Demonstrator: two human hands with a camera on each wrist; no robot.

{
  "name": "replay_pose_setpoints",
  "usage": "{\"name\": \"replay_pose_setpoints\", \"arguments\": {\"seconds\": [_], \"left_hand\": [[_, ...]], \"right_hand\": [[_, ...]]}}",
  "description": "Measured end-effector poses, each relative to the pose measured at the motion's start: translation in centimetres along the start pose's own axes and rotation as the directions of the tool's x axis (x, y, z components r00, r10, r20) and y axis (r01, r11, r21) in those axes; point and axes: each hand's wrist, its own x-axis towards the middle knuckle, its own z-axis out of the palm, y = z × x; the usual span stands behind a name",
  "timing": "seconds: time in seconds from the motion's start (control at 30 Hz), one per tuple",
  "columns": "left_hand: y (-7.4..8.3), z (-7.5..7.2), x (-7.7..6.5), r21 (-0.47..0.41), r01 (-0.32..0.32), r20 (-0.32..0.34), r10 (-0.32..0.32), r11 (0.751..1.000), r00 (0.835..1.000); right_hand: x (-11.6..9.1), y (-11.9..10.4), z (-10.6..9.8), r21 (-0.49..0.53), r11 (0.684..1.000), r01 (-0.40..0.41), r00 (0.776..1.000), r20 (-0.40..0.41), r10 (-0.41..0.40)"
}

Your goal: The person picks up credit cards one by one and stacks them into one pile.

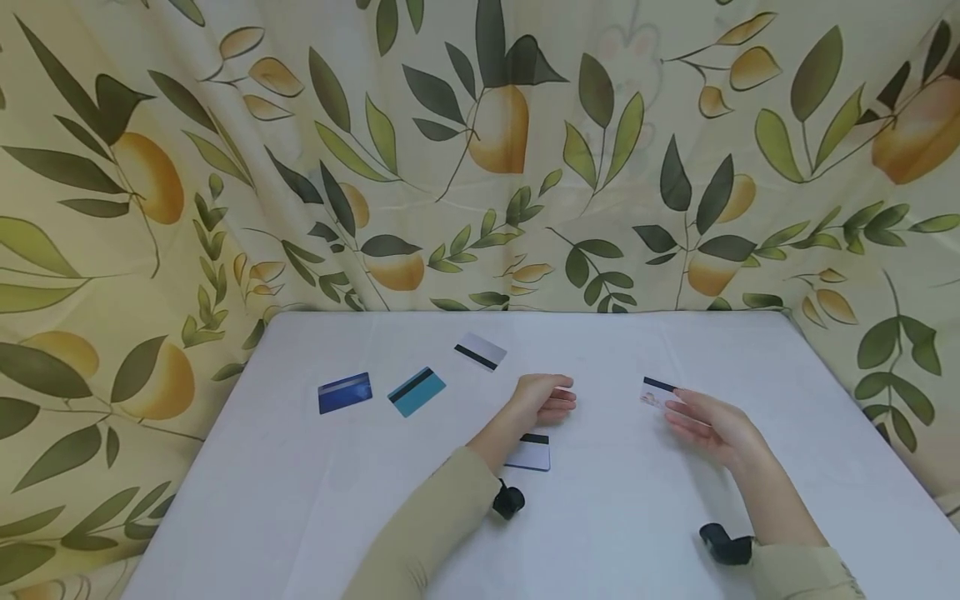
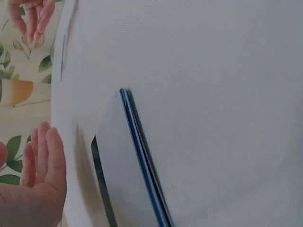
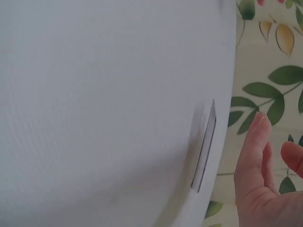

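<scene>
above the desk (image 1: 622, 533), the left hand (image 1: 542, 402) hung relaxed, empty, by stacked cards (image 1: 536, 456); the right hand (image 1: 716, 427), fingers loosely extended, held nothing beside the rightmost card (image 1: 655, 395).

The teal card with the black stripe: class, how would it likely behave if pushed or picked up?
The teal card looks fairly stiff, since its edges run straight with no visible curl. Lying flat on the white table, it would probably slide rather than roll or tip when pushed.

Your desk (image 1: 622, 508) is white; the blue card (image 1: 345, 394) bears a greyish stripe; the teal card (image 1: 417, 392) and rightmost whitish card (image 1: 656, 395), black ones; the cream backdrop (image 1: 442, 218) has green leaves (image 1: 596, 90) and orange fruit (image 1: 498, 131).
</scene>
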Motion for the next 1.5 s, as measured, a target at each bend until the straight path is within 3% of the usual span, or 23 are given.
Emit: {"name": "replay_pose_setpoints", "arguments": {"seconds": [0.2, 0.37, 0.57, 0.7, 0.93, 1.23, 1.5], "left_hand": [[-0.2, 1.9, 1.0, -0.064, 0.021, 0.058, -0.017, 0.998, 0.998], [-0.5, 3.4, 1.7, -0.152, 0.004, 0.113, 0.013, 0.988, 0.994], [-1.1, 4.7, 2.4, -0.281, 0.021, 0.145, 0.021, 0.959, 0.989], [-1.4, 5.5, 2.7, -0.323, 0.031, 0.183, 0.03, 0.946, 0.983], [-1.9, 6.9, 2.8, -0.334, 0.041, 0.236, 0.042, 0.942, 0.971], [-2.7, 8.4, 2.8, -0.343, 0.038, 0.245, 0.05, 0.938, 0.968], [-2.9, 9.1, 2.6, -0.321, 0.035, 0.262, 0.053, 0.947, 0.963]], "right_hand": [[0.1, -0.7, -2.1, 0.129, 0.991, -0.03, 1.0, 0.013, 0.028], [0.2, -0.8, -3.5, 0.143, 0.989, -0.042, 0.999, 0.013, 0.041], [0.6, -0.8, -4.5, 0.121, 0.992, -0.018, 1.0, -0.01, 0.019], [0.5, -0.8, -5.1, 0.137, 0.991, -0.011, 1.0, -0.01, 0.013], [0.4, -0.5, -5.6, 0.141, 0.99, -0.002, 1.0, -0.023, 0.005], [0.6, 0.0, -5.9, 0.106, 0.993, -0.044, 0.99, -0.131, 0.058], [0.8, 0.5, -6.4, 0.159, 0.987, -0.021, 0.994, -0.106, 0.038]]}}
